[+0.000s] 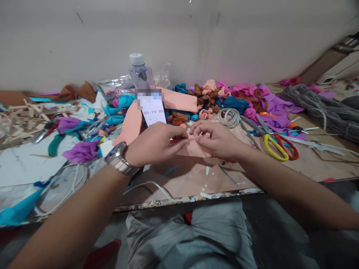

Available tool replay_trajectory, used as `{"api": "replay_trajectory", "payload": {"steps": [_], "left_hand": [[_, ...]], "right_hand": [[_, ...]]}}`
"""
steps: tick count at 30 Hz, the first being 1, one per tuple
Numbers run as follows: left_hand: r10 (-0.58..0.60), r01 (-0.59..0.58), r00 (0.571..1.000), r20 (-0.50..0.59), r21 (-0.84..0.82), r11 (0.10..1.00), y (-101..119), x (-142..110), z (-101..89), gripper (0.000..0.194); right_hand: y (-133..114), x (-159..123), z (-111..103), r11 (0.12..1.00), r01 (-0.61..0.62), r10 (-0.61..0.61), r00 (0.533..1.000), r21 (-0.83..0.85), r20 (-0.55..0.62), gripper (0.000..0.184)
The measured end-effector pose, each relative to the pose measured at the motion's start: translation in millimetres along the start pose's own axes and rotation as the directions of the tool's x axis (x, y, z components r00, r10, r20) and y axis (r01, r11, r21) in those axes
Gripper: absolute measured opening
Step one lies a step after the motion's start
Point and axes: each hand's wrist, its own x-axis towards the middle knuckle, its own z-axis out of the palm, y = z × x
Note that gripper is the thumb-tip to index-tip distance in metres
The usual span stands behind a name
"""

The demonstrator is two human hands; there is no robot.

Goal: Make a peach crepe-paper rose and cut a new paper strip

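Both hands meet above the near middle of the table. My left hand (157, 144), with a metal watch (120, 158) on its wrist, pinches the left side of a small piece of peach crepe paper (195, 148). On the paper's upper right edge, the fingers of my right hand (215, 138) are closed. The paper hangs below the fingertips, and part of it is hidden behind them. Just behind my left hand a phone (153, 112) leans upright with a timer on its screen. A longer peach crepe strip (179, 101) curves around the phone.
A plastic bottle (142, 74) stands behind the phone. Crumpled paper flowers (207, 99) pile along the wall. To the right lie a coil of pale cord (228, 117), scissors (280, 147) and grey yarn (311, 104). Wooden sticks (25, 117) and a purple paper flower (81, 151) lie left.
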Motion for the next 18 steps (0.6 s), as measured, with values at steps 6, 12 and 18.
{"api": "replay_trajectory", "payload": {"steps": [6, 12, 18], "left_hand": [[-0.024, 0.027, 0.999, 0.03, -0.092, 0.995, -7, 0, -6.5, 0.031], [-0.027, 0.034, 0.993, 0.118, -0.056, 0.998, -11, -1, -7.7, 0.021], [-0.125, 0.118, 0.988, 0.089, 0.08, 0.99, -15, 0, -8.4, 0.024]], "right_hand": [[2, 1, -2, 1.0, 0.021, -0.021, 1.0, -0.023, -0.02, 0.008], [6, 1, -4, 0.997, 0.051, -0.053, 0.997, -0.062, -0.048, 0.01], [7, 1, -8, 0.99, 0.041, -0.049, 0.997, -0.137, -0.055, 0.013]]}}
